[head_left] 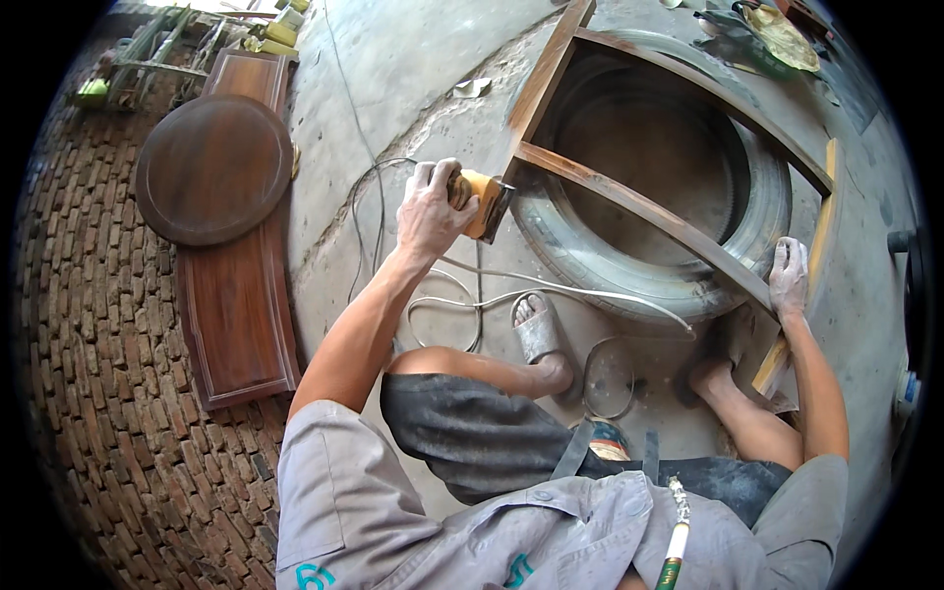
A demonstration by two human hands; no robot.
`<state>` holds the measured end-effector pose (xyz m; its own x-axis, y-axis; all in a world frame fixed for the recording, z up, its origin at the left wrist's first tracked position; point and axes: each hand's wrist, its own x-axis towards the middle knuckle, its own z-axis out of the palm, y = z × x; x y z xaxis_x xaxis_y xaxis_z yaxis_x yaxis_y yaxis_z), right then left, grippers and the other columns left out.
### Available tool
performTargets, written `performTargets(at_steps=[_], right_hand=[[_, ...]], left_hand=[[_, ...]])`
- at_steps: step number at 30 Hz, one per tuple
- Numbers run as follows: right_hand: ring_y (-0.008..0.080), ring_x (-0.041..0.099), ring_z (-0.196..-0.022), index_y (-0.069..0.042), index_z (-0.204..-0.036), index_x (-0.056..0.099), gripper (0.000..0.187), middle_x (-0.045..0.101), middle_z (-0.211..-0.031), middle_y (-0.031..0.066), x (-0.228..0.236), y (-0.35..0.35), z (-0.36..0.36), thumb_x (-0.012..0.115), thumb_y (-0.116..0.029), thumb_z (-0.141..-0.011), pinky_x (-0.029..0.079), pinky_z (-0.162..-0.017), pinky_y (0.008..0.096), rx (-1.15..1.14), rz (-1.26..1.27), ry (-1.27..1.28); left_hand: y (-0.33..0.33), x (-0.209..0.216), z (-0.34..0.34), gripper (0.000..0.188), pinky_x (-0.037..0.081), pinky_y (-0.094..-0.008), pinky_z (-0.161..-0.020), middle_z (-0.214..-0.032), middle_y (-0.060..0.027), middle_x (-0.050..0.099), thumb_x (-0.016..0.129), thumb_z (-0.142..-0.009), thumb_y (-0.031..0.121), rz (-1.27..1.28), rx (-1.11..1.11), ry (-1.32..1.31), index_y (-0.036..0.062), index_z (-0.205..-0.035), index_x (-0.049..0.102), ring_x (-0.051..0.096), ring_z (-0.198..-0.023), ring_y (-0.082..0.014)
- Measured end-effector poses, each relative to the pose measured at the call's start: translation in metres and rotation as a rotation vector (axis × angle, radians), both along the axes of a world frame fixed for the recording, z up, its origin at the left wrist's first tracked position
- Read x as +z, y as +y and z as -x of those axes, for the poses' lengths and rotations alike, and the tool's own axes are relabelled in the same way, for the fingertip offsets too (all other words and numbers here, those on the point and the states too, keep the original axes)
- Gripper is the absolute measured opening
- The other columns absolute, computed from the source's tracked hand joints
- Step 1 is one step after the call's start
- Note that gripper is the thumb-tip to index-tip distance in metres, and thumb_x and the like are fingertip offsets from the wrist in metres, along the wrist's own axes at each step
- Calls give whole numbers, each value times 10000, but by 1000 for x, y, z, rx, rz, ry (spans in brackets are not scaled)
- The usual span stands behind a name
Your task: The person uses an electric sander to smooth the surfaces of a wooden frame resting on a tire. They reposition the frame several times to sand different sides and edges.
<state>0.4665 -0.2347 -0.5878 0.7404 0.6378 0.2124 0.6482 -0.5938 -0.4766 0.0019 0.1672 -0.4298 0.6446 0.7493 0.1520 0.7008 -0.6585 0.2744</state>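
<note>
"What's in the left hand (430, 213)?"

"A yellow power tool (482, 205). The fingers are wrapped round its body, and its dark flat base faces the frame."

"Which frame?"

"That wooden frame (641, 209), lying over the big tyre (560, 241) on the concrete floor (413, 84). The tool is right beside its left rail; whether they touch, I can't tell from here."

"And the right hand (789, 278)?"

"Over at the frame's right side, where the crossbar meets the rail. The fingers lie close together, but I can't tell if they're clamped on the wood."

"Pale dust on both hands, I see."

"Yes, and on the grey sandal (540, 332). A pale cable (580, 288) runs loose between the feet and the tyre."

"And over to the left?"

"A round dark wooden disc (214, 169) against a long reddish-brown panel (236, 315), beside the brickwork (108, 324)."
</note>
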Motion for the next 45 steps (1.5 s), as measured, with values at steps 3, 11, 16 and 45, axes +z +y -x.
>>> performTargets(at_steps=[3, 11, 16, 45], right_hand=[[414, 609, -1092, -45, -1167, 622, 260, 619, -1156, 193, 0, -2, -2, 502, -272, -1125, 500, -960, 480, -6, 8, -13], [411, 612, -1097, -42, -1174, 623, 263, 620, -1164, 193, 5, 5, -1, 511, -274, -1120, 499, -964, 478, 25, 12, 29], [406, 606, -1111, -42, -1175, 626, 262, 619, -1174, 189, -2, -1, -6, 517, -273, -1116, 496, -992, 474, 4, 14, 27], [371, 656, -1081, -69, -1182, 629, 246, 632, -1180, 161, 16, 5, 10, 545, -284, -1095, 527, -949, 460, -44, 55, 76]], left_hand=[[11, -1, -9, 538, 561, -475, -935, -1201, -156, 614, 847, -831, 311, -9, -22, -15, 129, -1283, 619, 654, -1113, -369], [42, 1, -65, 559, 565, -483, -920, -1219, -175, 612, 826, -842, 377, -32, -68, 20, 141, -1302, 614, 656, -1128, -387], [21, 1, -31, 555, 558, -469, -943, -1224, -163, 614, 837, -839, 332, -11, -63, -2, 133, -1308, 618, 650, -1142, -373], [36, 5, -111, 584, 559, -521, -944, -1302, -189, 589, 785, -875, 408, 18, 36, 103, 188, -1381, 591, 636, -1172, -425]])
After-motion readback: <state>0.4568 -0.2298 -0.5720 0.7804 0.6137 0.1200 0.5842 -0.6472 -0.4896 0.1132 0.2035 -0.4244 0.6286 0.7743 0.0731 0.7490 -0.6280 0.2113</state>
